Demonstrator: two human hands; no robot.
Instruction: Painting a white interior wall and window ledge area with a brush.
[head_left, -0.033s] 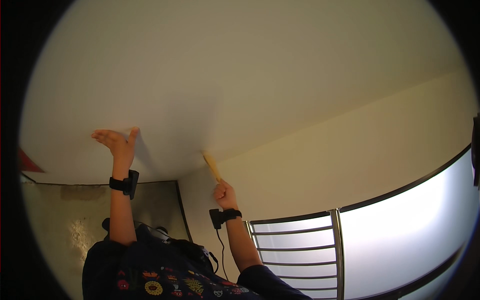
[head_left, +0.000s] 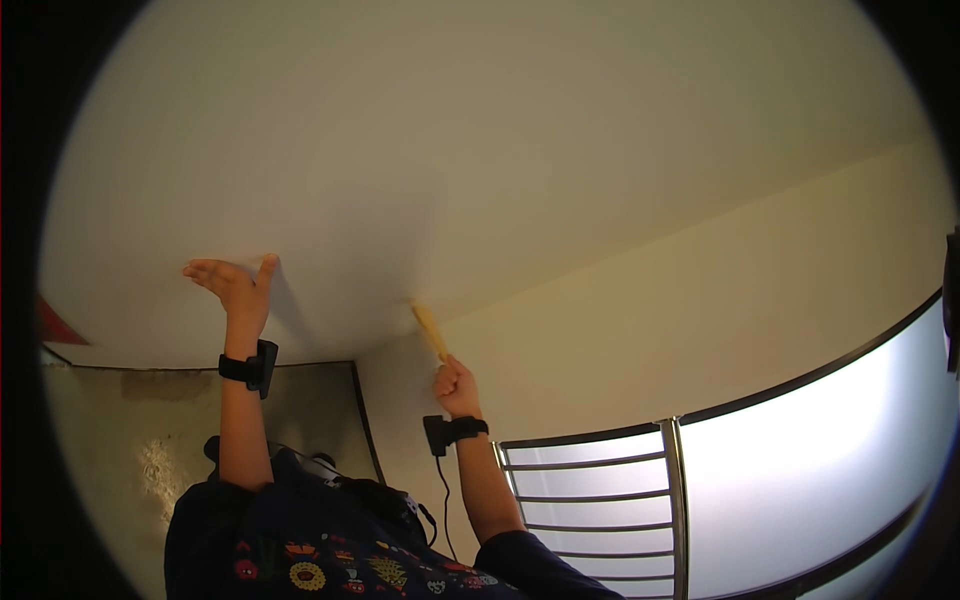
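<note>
My left hand (head_left: 233,286) is raised against the pale wall (head_left: 560,160), its fingers stretched out and thumb spread, holding nothing. To its right, my right hand (head_left: 457,388) is closed around the lower end of a slim, yellowish, wooden-looking stick-shaped tool (head_left: 429,331). The tool tilts up and left, its far tip at the wall near the corner where two wall faces meet. What kind of tool it is cannot be made out. Both wrists wear black strapped devices, and a cable hangs from the right one.
A metal railing (head_left: 675,510) with horizontal bars stands at the lower right, beside a bright panel (head_left: 800,470). Grey floor (head_left: 120,460) shows at the lower left, with a dark strip along the wall's foot. A red patch (head_left: 60,325) is on the wall at far left.
My right hand has shifted slightly to the right, carrying the yellowish tool with it along the wall. My left hand has stayed where it was.
</note>
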